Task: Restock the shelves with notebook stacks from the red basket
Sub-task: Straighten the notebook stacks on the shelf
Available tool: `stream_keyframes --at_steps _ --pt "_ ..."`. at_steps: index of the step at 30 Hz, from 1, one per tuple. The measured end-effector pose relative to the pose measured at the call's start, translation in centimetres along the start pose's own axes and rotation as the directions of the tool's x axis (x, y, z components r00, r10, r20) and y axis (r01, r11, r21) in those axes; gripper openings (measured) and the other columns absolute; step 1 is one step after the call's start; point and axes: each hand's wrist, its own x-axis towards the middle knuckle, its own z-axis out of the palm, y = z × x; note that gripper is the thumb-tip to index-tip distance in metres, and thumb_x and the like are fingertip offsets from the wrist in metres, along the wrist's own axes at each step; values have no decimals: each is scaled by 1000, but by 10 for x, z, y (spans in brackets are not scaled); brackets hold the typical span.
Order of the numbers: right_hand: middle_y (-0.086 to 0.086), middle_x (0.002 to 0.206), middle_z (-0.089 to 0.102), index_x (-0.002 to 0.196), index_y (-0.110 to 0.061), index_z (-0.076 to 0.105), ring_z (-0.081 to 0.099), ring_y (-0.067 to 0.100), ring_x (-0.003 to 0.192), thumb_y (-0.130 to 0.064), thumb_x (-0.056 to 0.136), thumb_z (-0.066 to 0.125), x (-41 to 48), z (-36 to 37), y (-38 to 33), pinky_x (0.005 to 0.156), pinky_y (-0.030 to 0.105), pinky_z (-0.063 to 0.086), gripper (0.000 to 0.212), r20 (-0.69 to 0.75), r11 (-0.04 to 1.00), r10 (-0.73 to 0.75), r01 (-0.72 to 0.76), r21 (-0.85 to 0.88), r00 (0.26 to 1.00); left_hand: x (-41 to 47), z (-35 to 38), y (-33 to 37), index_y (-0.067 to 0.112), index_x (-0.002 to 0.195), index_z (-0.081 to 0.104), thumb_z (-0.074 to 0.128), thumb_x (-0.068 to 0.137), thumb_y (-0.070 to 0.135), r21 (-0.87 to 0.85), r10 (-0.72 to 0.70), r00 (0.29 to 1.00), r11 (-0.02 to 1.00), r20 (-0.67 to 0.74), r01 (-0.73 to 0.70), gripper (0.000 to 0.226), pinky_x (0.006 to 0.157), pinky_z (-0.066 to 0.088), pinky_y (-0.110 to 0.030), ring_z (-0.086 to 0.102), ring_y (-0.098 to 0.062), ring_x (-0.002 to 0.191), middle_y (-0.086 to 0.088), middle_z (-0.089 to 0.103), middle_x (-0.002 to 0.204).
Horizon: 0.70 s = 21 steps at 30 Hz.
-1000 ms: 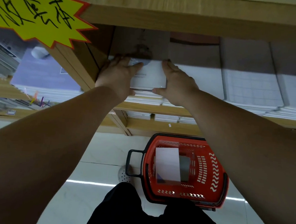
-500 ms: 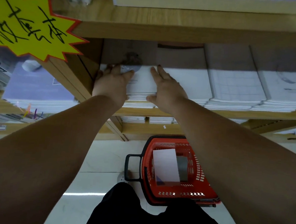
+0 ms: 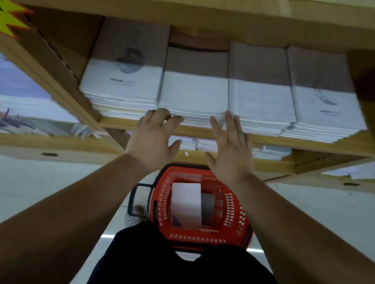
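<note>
Several stacks of white notebooks lie side by side on the wooden shelf [image 3: 139, 125]. The leftmost stack [image 3: 122, 87] has a dark drawing on its cover. Beside it lies a plain white stack [image 3: 194, 91]. My left hand [image 3: 154, 137] and my right hand [image 3: 230, 149] hover in front of the plain stack with fingers spread, holding nothing. Their fingertips reach the front edge of that stack. Below, on the floor, the red basket [image 3: 239, 219] holds a white notebook stack [image 3: 186, 204] next to a grey item.
A yellow starburst price sign [image 3: 3, 14] hangs at the upper left. Two more notebook stacks [image 3: 259, 95] fill the shelf to the right. A lower shelf [image 3: 214, 146] holds more stacks. The pale tiled floor [image 3: 47, 188] spreads around the basket.
Both hands have let go of the leftmost stack, pulled back from the shelf and shifted right, fingers now spread. The view has swung right, showing more stacks.
</note>
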Motion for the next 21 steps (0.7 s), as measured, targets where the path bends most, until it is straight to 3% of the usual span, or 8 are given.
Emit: stream_keyframes --at_steps 3,6,9,15,17,21 --pt "10 169 -13 161 -35 1 -7 31 157 -46 90 62 -28 44 43 124 53 12 95 107 996 -82 80 26 991 -33 55 34 19 133 57 63 79 43 44 -194 963 981 185 189 60 88 51 -55 54 -40 110 -15 56 123" --pt "7 166 -26 159 -37 -11 -18 31 155 -46 94 60 -54 80 83 125 54 7 97 288 992 -129 127 25 949 -69 99 62 26 145 41 69 82 47 147 -381 822 924 424 353 72 103 43 -49 42 -35 128 -11 43 142" --pt "6 166 -26 159 -39 -11 -20 31 155 -48 95 56 -76 117 112 125 56 8 93 398 992 -120 123 17 909 -101 142 78 27 150 29 69 83 51 198 -467 721 881 512 430 82 108 41 -48 38 -34 134 -10 36 149" --pt "4 168 -22 159 -42 -6 -16 29 156 -46 95 58 -101 234 139 125 56 11 91 571 999 -38 43 5 820 -152 271 67 31 154 16 64 85 58 201 -487 600 854 634 480 88 114 34 -49 29 -34 143 -9 27 157" --pt "4 169 -17 160 -40 -3 -10 29 157 -45 94 61 -100 283 144 124 56 15 92 606 999 -38 41 9 794 -164 316 57 32 155 17 65 88 51 218 -464 564 866 683 450 84 114 32 -49 28 -36 142 -11 24 158" --pt "6 170 -11 160 -40 3 -2 31 157 -46 94 62 -87 380 155 123 57 18 90 605 1000 -16 26 -8 796 -176 408 38 31 157 12 67 91 28 245 -415 569 903 710 353 86 113 34 -49 27 -37 143 -14 18 162"
